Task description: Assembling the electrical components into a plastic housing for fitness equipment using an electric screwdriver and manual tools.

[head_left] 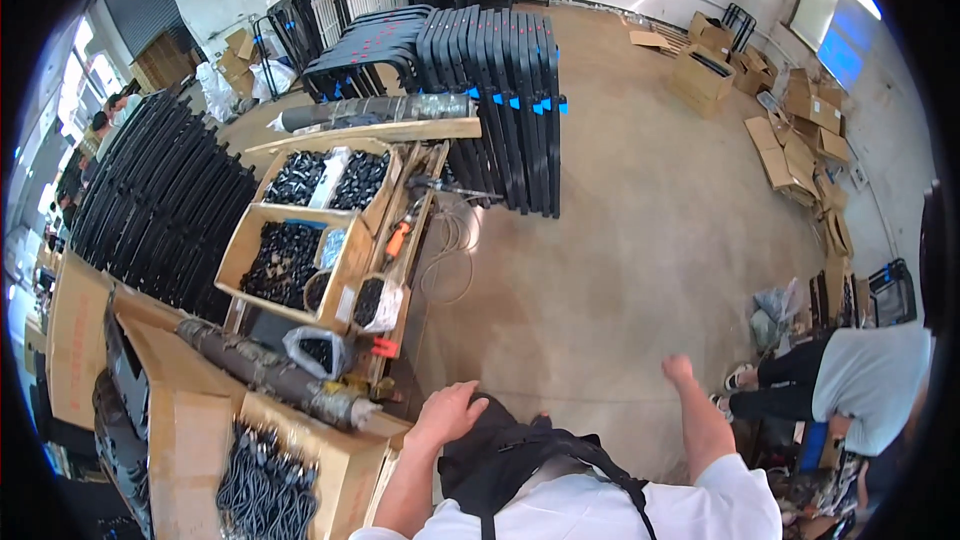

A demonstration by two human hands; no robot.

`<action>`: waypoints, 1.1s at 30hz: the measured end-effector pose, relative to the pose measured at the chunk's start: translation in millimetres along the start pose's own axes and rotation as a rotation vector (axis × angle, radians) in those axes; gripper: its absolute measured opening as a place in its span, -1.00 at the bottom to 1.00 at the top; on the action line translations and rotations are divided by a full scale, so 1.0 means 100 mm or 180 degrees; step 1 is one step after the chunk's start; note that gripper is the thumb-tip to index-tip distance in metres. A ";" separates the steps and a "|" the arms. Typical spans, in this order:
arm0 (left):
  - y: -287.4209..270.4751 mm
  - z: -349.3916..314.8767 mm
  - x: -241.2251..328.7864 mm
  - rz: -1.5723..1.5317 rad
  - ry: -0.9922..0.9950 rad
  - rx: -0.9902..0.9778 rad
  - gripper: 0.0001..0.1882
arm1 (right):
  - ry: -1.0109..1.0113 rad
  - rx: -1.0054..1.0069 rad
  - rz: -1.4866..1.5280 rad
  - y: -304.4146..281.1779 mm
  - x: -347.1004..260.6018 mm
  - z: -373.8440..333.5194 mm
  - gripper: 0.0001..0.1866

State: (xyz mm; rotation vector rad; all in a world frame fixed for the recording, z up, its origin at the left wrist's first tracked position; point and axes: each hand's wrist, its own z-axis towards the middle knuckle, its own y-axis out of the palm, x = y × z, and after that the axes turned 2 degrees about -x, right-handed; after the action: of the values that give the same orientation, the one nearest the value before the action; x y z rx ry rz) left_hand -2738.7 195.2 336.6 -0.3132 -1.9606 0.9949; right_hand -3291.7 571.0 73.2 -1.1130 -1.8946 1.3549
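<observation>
My left hand point(447, 413) is in front of my body beside a black apron point(500, 455), its fingers loosely extended and nothing visible in it. My right hand point(679, 368) hangs out over the floor with its fingers curled in, and nothing shows in it. Closest to my left hand is a wrapped roll point(270, 370) lying across the bench. Beyond it stands a wooden parts box point(228, 265) holding small black parts. A clear bag of black parts point(318, 350) and a red clip-like tool point(384, 347) lie near the bench edge, with an orange-handled screwdriver point(398, 238) farther up.
Stacked black frames point(160, 200) stand at left; folded black frames point(490, 70) fill the back. A cardboard box of dark cords point(265, 480) sits at lower left. A hose point(455, 250) dangles off the bench. Cartons point(780, 155) line the right wall; another person point(865, 380) bends there.
</observation>
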 end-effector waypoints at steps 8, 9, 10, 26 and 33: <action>-0.79 2.30 -0.04 -0.0019 0.0206 0.0026 -0.51 | -0.0477 -0.0254 0.2835 -2.63 -3.36 2.48 -0.59; -0.90 2.51 -0.01 -0.0025 0.0205 -0.0005 -0.51 | -0.0578 -0.0410 0.2415 -2.72 -3.61 2.66 -0.50; -1.08 2.85 0.06 0.0046 0.0359 0.0113 -0.52 | -0.0617 -0.0246 0.2466 -2.90 -3.83 2.93 -0.49; -2.33 5.89 1.05 -0.0853 0.0241 0.0592 -0.55 | -0.1844 0.0456 0.2055 -5.11 -6.01 6.41 -0.36; -2.21 8.14 1.83 -0.1763 0.0178 0.1561 -0.57 | -0.1584 0.1116 0.2807 -4.86 -4.86 6.61 -0.40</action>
State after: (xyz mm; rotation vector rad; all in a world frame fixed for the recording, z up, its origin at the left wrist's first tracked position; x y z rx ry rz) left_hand -3463.7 -271.0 381.1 0.4492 -1.5534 1.0305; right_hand -3729.3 -239.5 320.1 -1.6041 -1.3629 2.5235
